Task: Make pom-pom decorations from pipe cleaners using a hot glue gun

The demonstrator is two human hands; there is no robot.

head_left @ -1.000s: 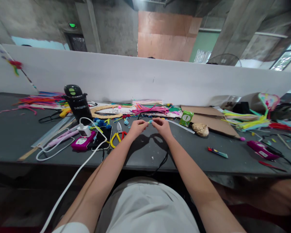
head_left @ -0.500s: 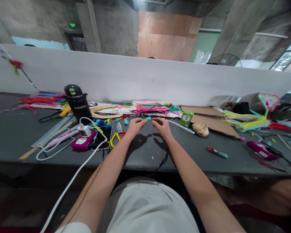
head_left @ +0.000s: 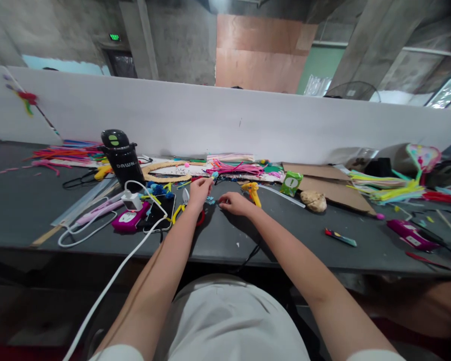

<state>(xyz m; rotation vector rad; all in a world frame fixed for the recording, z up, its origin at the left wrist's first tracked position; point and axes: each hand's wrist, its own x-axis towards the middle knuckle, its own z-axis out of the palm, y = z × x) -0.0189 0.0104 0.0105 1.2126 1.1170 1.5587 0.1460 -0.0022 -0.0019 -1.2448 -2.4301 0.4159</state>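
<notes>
Centre of frame: your left hand (head_left: 200,192) is closed to a fingertip pinch on a small blue piece (head_left: 214,175), which pokes out past the fingers toward the far side. The grip is likely at the tips because the piece is so little; a fuller grasp would cover it.

Your right hand (head_left: 236,204) sits slightly lower and to the right, fingers curled inward, tips near one another. Cannot tell whether anything is between them. Light-blue scraps (head_left: 210,199) lie on the tabletop (head_left: 296,235) just left of those fingertips, between your two hands. The pinched piece is above and left of your right hand, apart from it.

Yellow glue gun (head_left: 253,192) just beyond your right wrist, pliers (head_left: 183,206) beside your left forearm: both probably placed for a short reach. Pink stems (head_left: 235,168) lie along the back, upper middle, perhaps to leave working room in front. Black bottle (head_left: 123,163) stands left of centre; green box (head_left: 291,183) right of centre, by the cardboard (head_left: 348,193), well apart from your hands.
</notes>
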